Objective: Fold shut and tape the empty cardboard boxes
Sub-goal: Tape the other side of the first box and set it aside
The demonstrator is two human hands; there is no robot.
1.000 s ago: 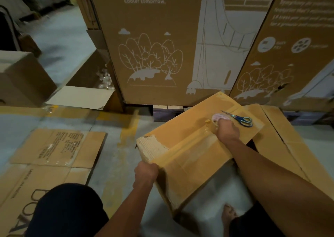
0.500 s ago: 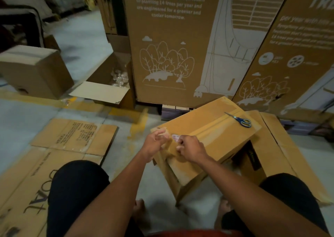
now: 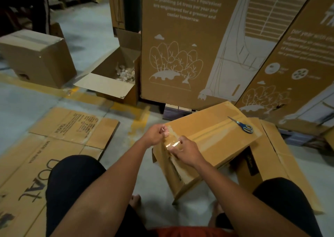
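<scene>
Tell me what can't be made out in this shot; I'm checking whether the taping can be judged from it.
Head view only:
- Tape roll: none visible; the right hand may cover it.
- Clear tape strip between the left hand and right: only glints show, edges unclear.
- Box bottom and far side: hidden by the box itself.
- Box lying behind it: partly hidden by the right knee.
- Scissors: too small to tell open or closed.

A single wide-angle head view looks forward and steeply down from just above a seated person's lap, close over the cardboard box (image 3: 207, 137) on the floor (image 3: 86, 36)
</scene>
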